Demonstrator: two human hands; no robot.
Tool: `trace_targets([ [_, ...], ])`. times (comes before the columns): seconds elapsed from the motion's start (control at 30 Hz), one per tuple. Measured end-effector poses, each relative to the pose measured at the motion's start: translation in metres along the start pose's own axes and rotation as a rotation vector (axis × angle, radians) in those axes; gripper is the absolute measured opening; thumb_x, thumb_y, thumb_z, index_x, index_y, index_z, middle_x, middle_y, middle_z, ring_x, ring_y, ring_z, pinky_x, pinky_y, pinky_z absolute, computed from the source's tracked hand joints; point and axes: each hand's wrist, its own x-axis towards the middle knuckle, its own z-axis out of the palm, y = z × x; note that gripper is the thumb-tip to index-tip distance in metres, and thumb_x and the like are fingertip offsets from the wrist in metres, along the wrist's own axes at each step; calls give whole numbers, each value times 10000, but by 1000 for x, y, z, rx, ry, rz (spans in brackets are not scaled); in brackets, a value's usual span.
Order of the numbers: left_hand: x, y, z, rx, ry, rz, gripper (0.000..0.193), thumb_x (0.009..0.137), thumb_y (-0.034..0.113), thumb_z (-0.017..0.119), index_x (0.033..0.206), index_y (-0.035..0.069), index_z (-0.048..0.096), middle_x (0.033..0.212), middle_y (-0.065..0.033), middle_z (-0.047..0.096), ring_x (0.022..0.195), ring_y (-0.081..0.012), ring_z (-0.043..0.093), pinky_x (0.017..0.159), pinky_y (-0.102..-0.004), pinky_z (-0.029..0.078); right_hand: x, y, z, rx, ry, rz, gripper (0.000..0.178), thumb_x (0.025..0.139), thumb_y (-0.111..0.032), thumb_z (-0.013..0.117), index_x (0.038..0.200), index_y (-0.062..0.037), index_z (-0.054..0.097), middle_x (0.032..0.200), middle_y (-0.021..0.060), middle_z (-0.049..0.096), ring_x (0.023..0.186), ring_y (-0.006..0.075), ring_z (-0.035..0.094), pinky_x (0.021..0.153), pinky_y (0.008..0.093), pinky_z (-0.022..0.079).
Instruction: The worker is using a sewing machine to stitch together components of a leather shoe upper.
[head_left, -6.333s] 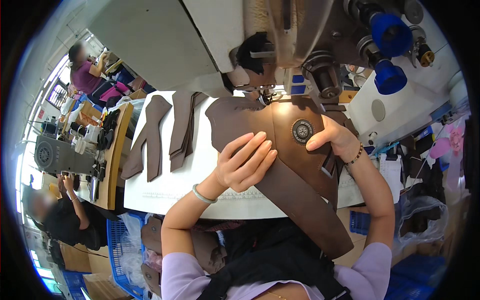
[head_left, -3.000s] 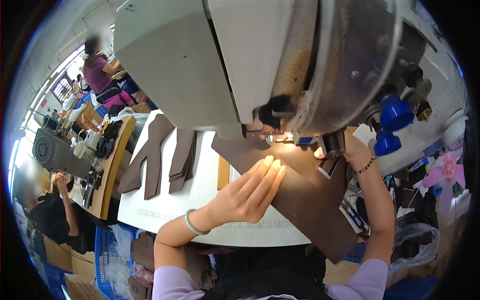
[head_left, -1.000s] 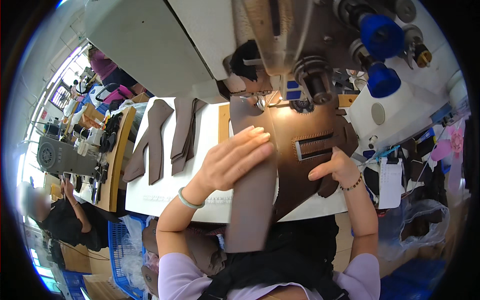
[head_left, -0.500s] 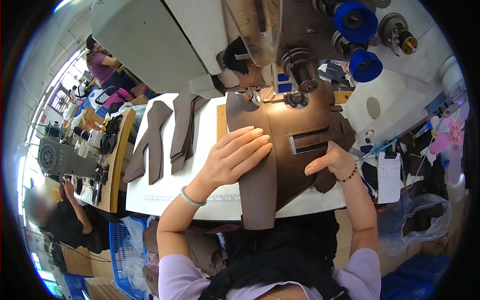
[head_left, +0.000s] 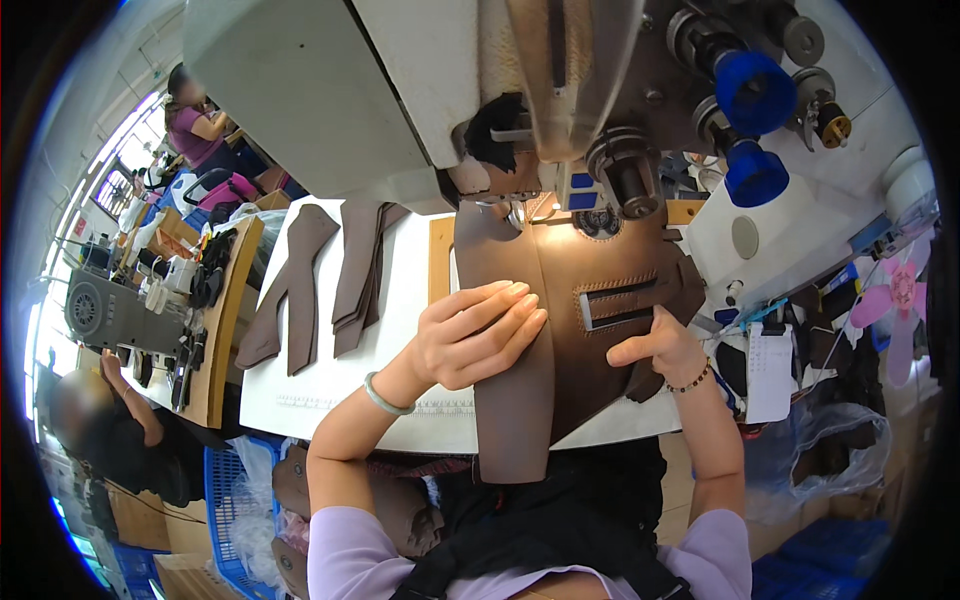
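Note:
A large brown leather piece (head_left: 580,370) with a stitched rectangular slot (head_left: 618,303) and a round dark emblem lies under the head of a sewing machine (head_left: 480,110). A lamp lights its far part. Along its left side runs a long leather strip (head_left: 514,430), which hangs over the front edge of the white table. My left hand (head_left: 478,335) is closed at this strip, fingers bent and pressed together on top, thumb hidden. At the right edge my right hand (head_left: 662,350) grips the piece, thumb above and the other fingers hidden beneath.
Cut brown leather strips (head_left: 362,280) lie on the white table (head_left: 420,420) at the left. Blue knobs (head_left: 755,92) stick out from the machine. A blue basket (head_left: 228,500) stands low left, a pink fan (head_left: 900,292) far right. Two other people work at the left.
My left fingers have bent more and lifted slightly from lying flat. The whole view has shifted a little, and the leather piece stays under the machine with my right hand at its edge.

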Motion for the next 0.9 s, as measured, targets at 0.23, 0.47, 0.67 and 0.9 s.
trace_targets([
  [0.23, 6, 1, -7, -10, -29, -6, 154, 765, -9, 680, 918, 5, 684, 905, -78, 685, 853, -208, 682, 756, -299, 606, -3, -9, 29, -139, 398, -43, 347, 840, -108, 722, 1159, -22, 614, 1099, 31, 644, 1021, 119, 584, 913, 279, 457],
  [0.47, 4, -1, -8, -20, -30, -16, 170, 773, 31, 674, 940, -1, 681, 953, -72, 662, 914, -200, 670, 833, -282, 570, -4, -7, 34, -103, 419, -90, 359, 837, -103, 720, 1167, -25, 602, 1102, 27, 637, 1009, 115, 584, 904, 272, 456],
  [0.67, 0, -5, -6, -43, -16, -22, 159, 764, 14, 682, 923, 7, 686, 934, -70, 671, 880, -196, 676, 801, -286, 589, -3, -4, 36, -80, 451, -52, 440, 814, -69, 712, 1221, -31, 550, 1145, 66, 624, 1022, 150, 601, 902, 291, 479],
  [0.9, 1, -19, -3, -81, -5, -63, 211, 748, 72, 659, 948, 7, 684, 955, -62, 666, 909, -215, 672, 797, -292, 569, 12, -14, 40, -80, 421, -159, 256, 843, -76, 709, 1085, -22, 647, 1022, 32, 667, 931, 103, 610, 855, 255, 479],
])
